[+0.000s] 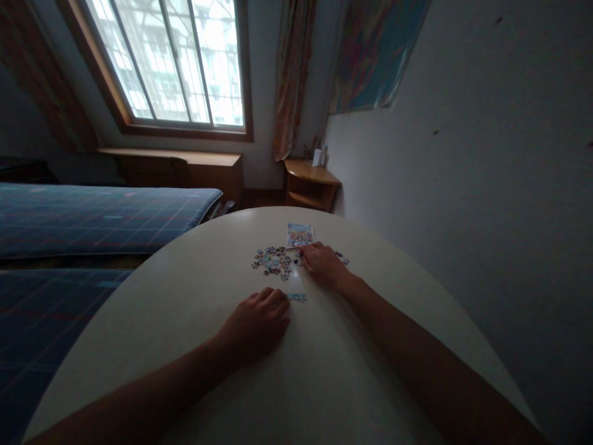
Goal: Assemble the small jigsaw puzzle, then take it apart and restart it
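A loose pile of small jigsaw puzzle pieces [273,259] lies on the white round table [204,278]. My right hand [322,264] reaches to the pile's right side, fingers bent together at the pieces; what sits between the fingertips is too small to make out. More pieces [341,257] show just beyond its knuckles. Nearer to me, my left hand [259,321] rests on the table with curled fingers, over the left end of a short light-blue strip of joined puzzle pieces [297,297]. The fingertips are partly hidden. Behind the pile lies a colourful picture card [300,235].
To the left of the table is a bed with a blue plaid mattress [102,216]. A wooden corner stand [312,173] with small items stands beyond the far edge. The wall [463,185] runs along the right, and a barred window [171,62] is behind.
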Action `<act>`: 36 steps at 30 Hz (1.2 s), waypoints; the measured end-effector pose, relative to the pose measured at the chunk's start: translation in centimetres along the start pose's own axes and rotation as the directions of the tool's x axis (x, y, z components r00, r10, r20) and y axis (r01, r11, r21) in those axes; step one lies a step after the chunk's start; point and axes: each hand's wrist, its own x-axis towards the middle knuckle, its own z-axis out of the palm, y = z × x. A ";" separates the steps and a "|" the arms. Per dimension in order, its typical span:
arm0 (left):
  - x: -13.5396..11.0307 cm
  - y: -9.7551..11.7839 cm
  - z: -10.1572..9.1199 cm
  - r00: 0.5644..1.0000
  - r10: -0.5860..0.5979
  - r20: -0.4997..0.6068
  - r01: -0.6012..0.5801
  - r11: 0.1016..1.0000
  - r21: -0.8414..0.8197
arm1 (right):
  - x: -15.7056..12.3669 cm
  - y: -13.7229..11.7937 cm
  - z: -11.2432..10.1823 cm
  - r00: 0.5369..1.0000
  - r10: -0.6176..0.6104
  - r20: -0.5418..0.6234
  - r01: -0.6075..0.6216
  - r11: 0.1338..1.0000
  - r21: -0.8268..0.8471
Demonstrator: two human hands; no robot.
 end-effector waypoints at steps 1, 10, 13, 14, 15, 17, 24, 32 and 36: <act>0.0 0.0 0.0 1.000 0.000 0.002 0.000 1.000 0.001 | -0.2 0.2 0.0 1.000 0.014 -0.001 -0.014 1.000 -0.013; 0.1 0.2 -0.2 1.000 -0.005 0.001 0.005 1.000 0.015 | -2.3 0.2 -0.7 0.999 0.037 0.000 -0.037 0.996 -0.077; 0.1 0.2 -0.3 1.000 -0.002 0.004 0.002 1.000 0.019 | -2.3 -0.1 -0.9 0.997 0.082 -0.010 -0.082 0.991 -0.102; 0.2 0.2 -0.3 1.000 0.000 0.004 0.000 1.000 0.019 | -2.2 -0.2 -0.9 0.995 0.100 -0.012 -0.101 0.989 -0.110; 0.2 0.2 -0.3 1.000 0.002 0.003 -0.002 1.000 0.019 | -2.1 -0.2 -0.9 0.993 0.121 -0.014 -0.122 0.986 -0.117; 0.2 0.2 -0.2 1.000 0.004 -0.002 -0.004 1.000 0.018 | -1.9 -0.3 -0.9 0.987 0.161 -0.020 -0.162 0.978 -0.127; 0.0 0.2 -0.4 1.000 0.014 -0.014 -0.013 1.000 0.005 | -0.5 -1.0 -0.6 0.974 0.226 -0.035 -0.228 0.968 -0.102; 0.1 0.2 -0.2 1.000 0.011 -0.011 -0.011 1.000 0.014 | -2.3 -2.2 -0.8 0.991 0.127 -0.051 -0.131 0.987 -0.090; 0.1 0.2 0.0 1.000 0.000 -0.025 0.000 1.000 0.022 | -5.5 -3.1 -1.4 0.997 0.054 -0.061 -0.060 0.992 -0.110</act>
